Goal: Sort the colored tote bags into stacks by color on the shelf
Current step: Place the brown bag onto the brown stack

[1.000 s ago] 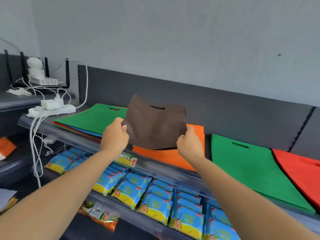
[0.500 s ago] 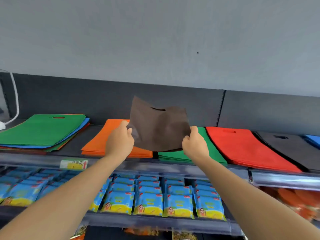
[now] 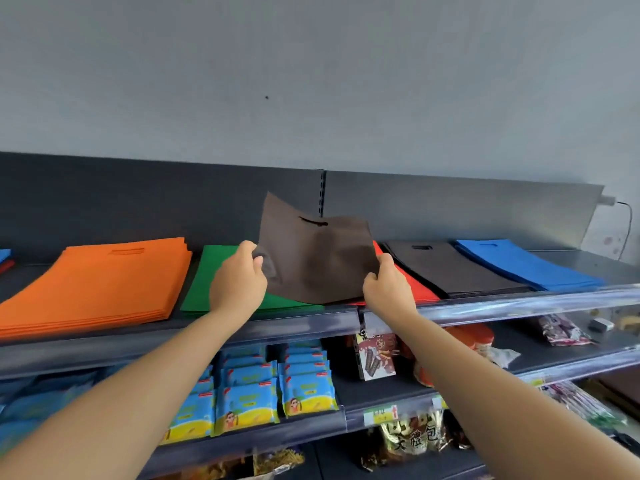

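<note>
Your left hand (image 3: 239,282) and right hand (image 3: 386,289) each pinch a side edge of the brown bag (image 3: 317,258), fingers curled; it sags creased, handle slot uppermost.

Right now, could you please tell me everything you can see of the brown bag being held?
The brown bag is a flat, matte, fabric-like tote with a dark slot handle near its top edge. It is held up, tilted and slightly creased, above the top shelf, over the green stack and the red stack. The left hand pinches its left edge, the right hand its right edge.
</note>
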`<state>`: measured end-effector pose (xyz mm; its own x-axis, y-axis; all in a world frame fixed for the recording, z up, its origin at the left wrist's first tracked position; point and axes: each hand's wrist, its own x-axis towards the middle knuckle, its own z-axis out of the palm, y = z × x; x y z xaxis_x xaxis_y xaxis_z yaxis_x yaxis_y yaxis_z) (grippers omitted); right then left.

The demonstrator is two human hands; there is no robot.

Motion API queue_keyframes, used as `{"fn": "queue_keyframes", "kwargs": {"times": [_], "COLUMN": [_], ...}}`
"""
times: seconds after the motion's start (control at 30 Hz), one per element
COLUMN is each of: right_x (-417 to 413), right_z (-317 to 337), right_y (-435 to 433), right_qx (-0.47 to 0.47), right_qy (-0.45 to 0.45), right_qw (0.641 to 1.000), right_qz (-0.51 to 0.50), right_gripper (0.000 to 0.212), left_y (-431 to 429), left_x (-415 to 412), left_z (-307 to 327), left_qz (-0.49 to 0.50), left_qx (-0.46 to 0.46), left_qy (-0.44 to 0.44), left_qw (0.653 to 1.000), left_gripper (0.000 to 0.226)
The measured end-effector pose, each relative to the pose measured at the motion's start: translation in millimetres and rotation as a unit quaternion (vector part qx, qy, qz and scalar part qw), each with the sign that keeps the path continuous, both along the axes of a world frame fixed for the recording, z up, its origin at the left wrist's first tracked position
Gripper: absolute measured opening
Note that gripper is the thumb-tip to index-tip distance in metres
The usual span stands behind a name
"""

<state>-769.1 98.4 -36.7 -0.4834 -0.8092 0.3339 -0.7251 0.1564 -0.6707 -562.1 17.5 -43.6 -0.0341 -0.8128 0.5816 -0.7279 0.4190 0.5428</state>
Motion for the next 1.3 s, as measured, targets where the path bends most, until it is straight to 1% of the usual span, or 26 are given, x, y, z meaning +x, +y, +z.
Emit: {"fn": "queue_keyframes", "kwargs": {"times": [0.07, 0.23, 0.47, 0.7, 0.83, 0.93, 1.0, 1.13, 1.2, 1.27, 1.3], "right_x": [-33, -114, -209, -291, -331, -359, -374, -403, -416, -427, -433], "right_z": [1, 6, 1, -9, -12, -15, -18, -26, -29, -31, -32], "right_y": [9, 24, 30, 5, -15, -29, -35, -44, -48, -50, -51], "right_qx": [-0.003, 0.001, 0.012, 0.025, 0.041, 0.060, 0.077, 0.115, 0.140, 0.167, 0.181], "right_qy": [-0.005, -0.004, -0.021, -0.015, -0.007, -0.007, -0.009, -0.008, 0.007, 0.036, 0.055], "right_qw": [1.000, 0.999, 0.999, 0.997, 0.996, 0.994, 0.993, 0.991, 0.987, 0.982, 0.979], "right_qz": [-0.007, -0.033, -0.044, -0.075, -0.080, -0.086, -0.085, -0.073, -0.073, -0.080, -0.083], "right_gripper": [0.046, 0.044, 0.043, 0.044, 0.041, 0.042, 0.044, 0.049, 0.050, 0.046, 0.040], "left_y": [3, 11, 18, -7, -28, -35, -37, -38, -37, -35, -34], "left_x": [-33, -118, -214, -296, -336, -360, -374, -396, -403, -409, -412], "left_z": [1, -1, 0, -12, -20, -26, -30, -36, -39, -40, -40], "left_qz": [-0.006, -0.027, -0.043, -0.067, -0.075, -0.077, -0.072, -0.057, -0.033, -0.006, 0.006], "left_qx": [0.004, 0.010, 0.011, 0.023, 0.030, 0.041, 0.056, 0.114, 0.133, 0.150, 0.159], "left_qy": [0.009, 0.041, 0.043, 0.040, 0.042, 0.033, 0.022, -0.029, -0.056, -0.100, -0.124], "left_qw": [1.000, 0.999, 0.998, 0.997, 0.996, 0.996, 0.996, 0.991, 0.989, 0.984, 0.979], "left_gripper": [0.030, 0.029, 0.032, 0.030, 0.024, 0.021, 0.021, 0.029, 0.026, 0.024, 0.025]}}
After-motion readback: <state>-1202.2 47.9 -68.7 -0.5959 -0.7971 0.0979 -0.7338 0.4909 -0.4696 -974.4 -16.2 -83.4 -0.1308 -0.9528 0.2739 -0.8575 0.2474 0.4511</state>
